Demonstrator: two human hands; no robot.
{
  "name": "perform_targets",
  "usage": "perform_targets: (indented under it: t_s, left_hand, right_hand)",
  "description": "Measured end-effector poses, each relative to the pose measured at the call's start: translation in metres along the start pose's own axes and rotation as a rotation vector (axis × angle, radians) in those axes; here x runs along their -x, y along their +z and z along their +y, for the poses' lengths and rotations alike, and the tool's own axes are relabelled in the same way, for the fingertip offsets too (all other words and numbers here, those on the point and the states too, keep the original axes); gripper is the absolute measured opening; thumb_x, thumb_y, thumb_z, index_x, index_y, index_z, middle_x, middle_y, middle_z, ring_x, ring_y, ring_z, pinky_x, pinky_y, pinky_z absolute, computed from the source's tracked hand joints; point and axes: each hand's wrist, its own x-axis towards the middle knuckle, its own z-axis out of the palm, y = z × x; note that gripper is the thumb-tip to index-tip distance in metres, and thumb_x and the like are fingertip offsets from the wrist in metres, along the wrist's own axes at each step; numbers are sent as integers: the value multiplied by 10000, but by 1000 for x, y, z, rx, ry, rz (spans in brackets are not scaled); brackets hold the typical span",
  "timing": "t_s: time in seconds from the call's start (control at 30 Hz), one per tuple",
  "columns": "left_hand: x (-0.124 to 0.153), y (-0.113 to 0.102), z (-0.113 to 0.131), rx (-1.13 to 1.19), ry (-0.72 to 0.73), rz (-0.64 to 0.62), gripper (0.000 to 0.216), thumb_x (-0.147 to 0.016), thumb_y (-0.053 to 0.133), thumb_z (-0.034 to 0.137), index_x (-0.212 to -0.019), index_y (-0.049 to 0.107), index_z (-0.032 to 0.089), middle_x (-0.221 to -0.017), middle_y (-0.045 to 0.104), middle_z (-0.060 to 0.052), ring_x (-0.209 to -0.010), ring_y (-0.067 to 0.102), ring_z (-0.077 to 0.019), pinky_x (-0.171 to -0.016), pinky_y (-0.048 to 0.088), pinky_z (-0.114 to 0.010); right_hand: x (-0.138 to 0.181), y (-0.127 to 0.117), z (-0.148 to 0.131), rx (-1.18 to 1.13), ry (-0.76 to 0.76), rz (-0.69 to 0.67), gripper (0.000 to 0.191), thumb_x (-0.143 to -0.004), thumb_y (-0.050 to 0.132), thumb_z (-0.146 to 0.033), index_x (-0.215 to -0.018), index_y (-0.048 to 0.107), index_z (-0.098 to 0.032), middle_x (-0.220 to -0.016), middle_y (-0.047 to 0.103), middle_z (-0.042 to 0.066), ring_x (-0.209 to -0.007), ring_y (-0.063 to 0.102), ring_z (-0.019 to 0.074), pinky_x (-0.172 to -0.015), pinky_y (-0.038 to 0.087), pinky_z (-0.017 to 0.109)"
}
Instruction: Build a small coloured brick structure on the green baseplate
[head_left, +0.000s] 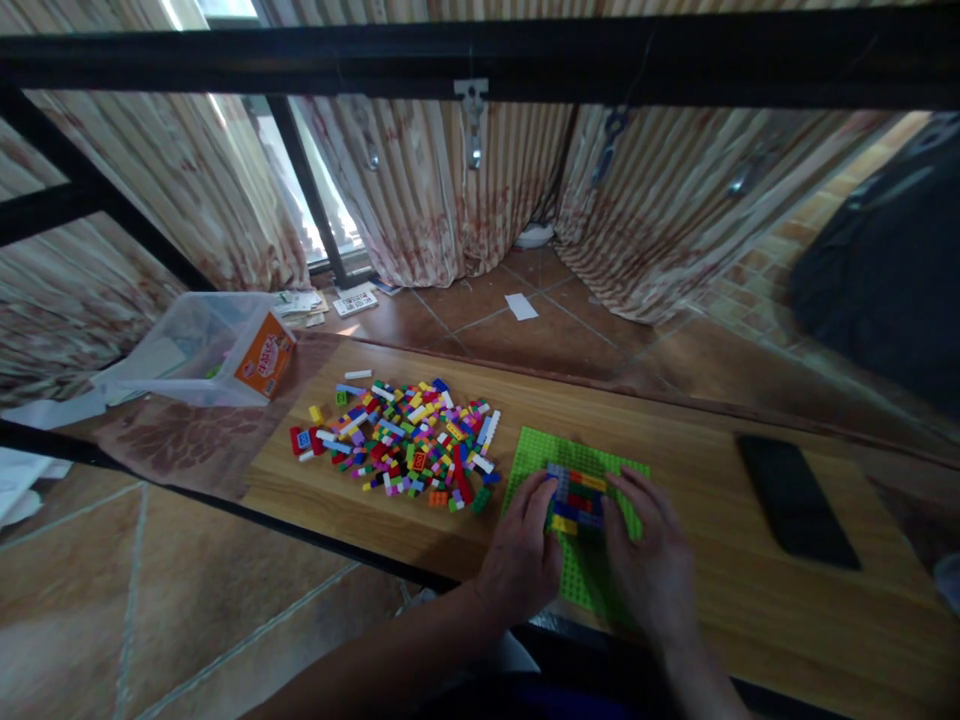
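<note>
A green studded baseplate (536,452) lies on the wooden table (705,460) in front of me. On it stands a small block of stacked bricks (576,495) in blue, red, yellow and grey. My left hand (521,550) rests on the plate with its fingers curled against the left side of the block. My right hand (649,555) presses its fingers against the block's right side. A heap of several loose coloured bricks (401,442) lies just left of the plate.
A clear plastic tub (199,345) with an orange label lies at the table's far left. A black phone (796,500) lies flat to the right. A black metal frame (480,60) crosses overhead. Curtains and tiled floor lie beyond.
</note>
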Motion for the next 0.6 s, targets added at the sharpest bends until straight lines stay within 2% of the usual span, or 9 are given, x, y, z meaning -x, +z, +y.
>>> perform_targets:
  t_s: [0.23, 0.37, 0.5, 0.6]
  left_hand:
    - [0, -1, 1, -66, 28, -4, 629, -863, 420, 86, -1475, 278, 132, -1535, 343, -145, -1441, 310, -237, -1181, 358, -461]
    - [-1, 0, 3, -142, 58, -25, 614, -853, 425, 83, -1456, 312, 89, -1528, 353, -171, -1437, 320, -243, -1168, 378, -439]
    - [-3, -1, 7, -264, 118, -101, 534, -878, 435, 121, -1407, 398, 55, -1495, 412, -193, -1408, 371, -268, -1149, 391, -449]
    - [-2, -4, 9, -342, 137, -172, 479, -918, 436, 188, -1385, 443, 85, -1486, 445, -165, -1401, 385, -277, -1148, 370, -488]
  right_hand:
    - [19, 23, 6, 41, -12, -101, 335, -966, 414, -354, -1136, 664, -208, -1346, 551, 131, -1231, 538, 256, -1026, 478, 492]
    - [17, 23, 8, 34, -4, -127, 358, -968, 412, -372, -1137, 667, -186, -1355, 546, 139, -1241, 530, 254, -1052, 462, 485]
    - [12, 21, 11, 25, -26, -128, 355, -965, 423, -382, -1117, 674, -182, -1343, 554, 138, -1224, 542, 248, -1060, 457, 476]
    - [8, 22, 13, 27, -51, -130, 348, -965, 425, -376, -1120, 671, -186, -1342, 554, 138, -1242, 532, 248, -1065, 452, 475]
